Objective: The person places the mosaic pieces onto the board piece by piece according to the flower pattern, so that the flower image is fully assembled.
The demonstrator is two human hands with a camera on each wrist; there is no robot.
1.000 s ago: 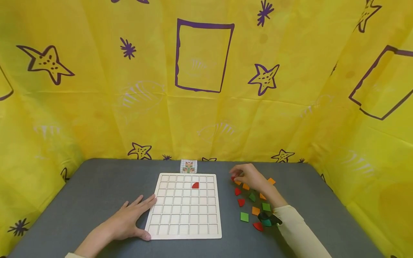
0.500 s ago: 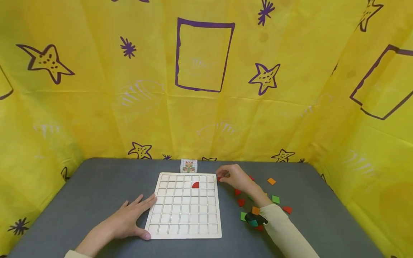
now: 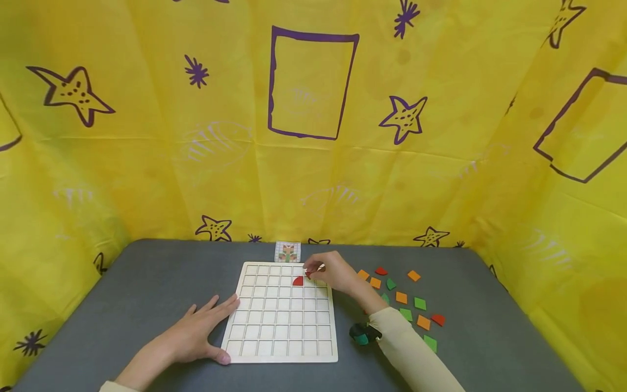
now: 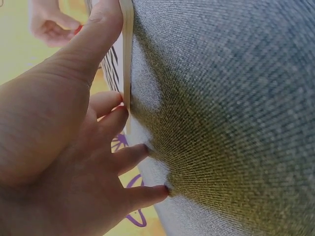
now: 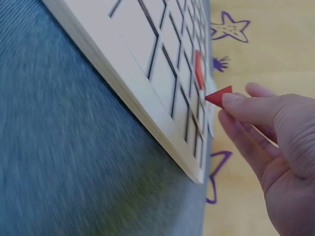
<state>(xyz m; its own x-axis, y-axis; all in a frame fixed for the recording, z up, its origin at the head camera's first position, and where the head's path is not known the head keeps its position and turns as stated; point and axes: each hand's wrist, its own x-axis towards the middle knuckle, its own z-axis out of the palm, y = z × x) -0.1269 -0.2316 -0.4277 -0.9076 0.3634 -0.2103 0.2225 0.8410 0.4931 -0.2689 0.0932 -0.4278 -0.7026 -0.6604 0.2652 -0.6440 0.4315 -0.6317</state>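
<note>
A pale wooden grid board (image 3: 274,313) lies on the dark table. One red quarter-circle tile (image 3: 297,281) sits in a cell of its upper right part. My right hand (image 3: 334,272) pinches another red tile (image 5: 220,97) between thumb and fingertips, over the board's upper right cells, one pointed corner toward the grid. My left hand (image 3: 196,333) lies spread at the board's left side, thumb at the near corner and fingertips at the left edge. In the left wrist view, the thumb (image 4: 101,24) rests along the board's rim.
Loose orange tiles (image 3: 401,298), green tiles (image 3: 419,303) and red tiles (image 3: 438,319) lie scattered right of the board, some hidden behind the right forearm. A small patterned card (image 3: 287,252) lies beyond the board's far edge. A yellow printed cloth (image 3: 313,190) hangs behind the table.
My right hand has moved left from the loose tiles to above the board, carrying a red tile. The left hand has stayed at the board's edge.
</note>
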